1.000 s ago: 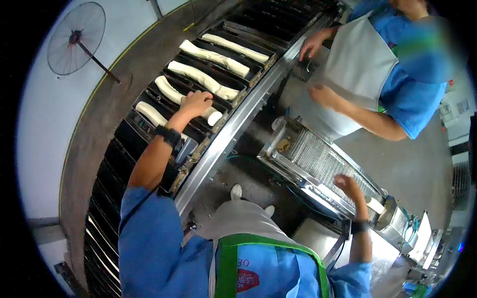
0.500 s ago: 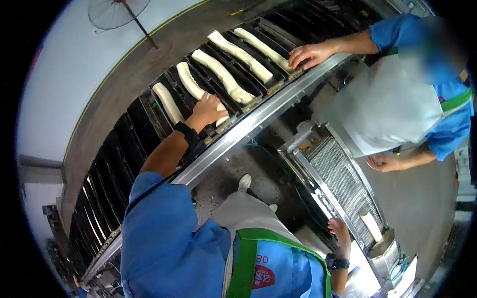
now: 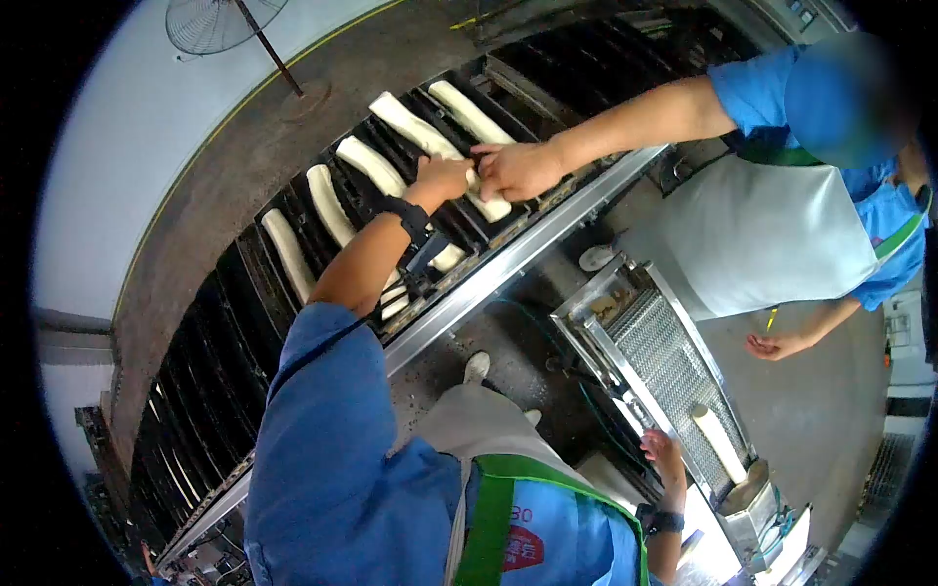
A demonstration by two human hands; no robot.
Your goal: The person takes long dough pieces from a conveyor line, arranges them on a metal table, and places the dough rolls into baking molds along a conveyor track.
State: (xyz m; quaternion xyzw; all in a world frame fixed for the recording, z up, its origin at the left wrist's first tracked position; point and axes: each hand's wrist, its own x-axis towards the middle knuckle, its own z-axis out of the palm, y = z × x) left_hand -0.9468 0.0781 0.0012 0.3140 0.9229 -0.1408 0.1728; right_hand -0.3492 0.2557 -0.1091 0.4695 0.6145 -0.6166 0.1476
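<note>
Several long, pale dough strips lie in the dark trays of a conveyor. My left hand [image 3: 442,183] is closed over the middle of one dough strip [image 3: 415,124], the second from the right; part of its grip is hidden. Touching the same strip, a co-worker's hand [image 3: 518,171] is beside my fingertips. Under my left wrist lies another dough strip [image 3: 369,164], partly covered by my arm. My right hand [image 3: 664,451] is low beside the mesh belt's near edge, fingers loosely apart and holding nothing.
A metal rail [image 3: 518,259] edges the tray conveyor [image 3: 210,361]. On the small mesh belt [image 3: 664,342] at right sits one dough piece [image 3: 718,444]. A co-worker in an apron [image 3: 752,230] stands beyond it. A large fan [image 3: 225,21] stands at the back.
The trays and dough strips have shifted left. My left hand has moved up and right to a different strip. The co-worker's hand has reached left beside mine. My right hand has barely moved.
</note>
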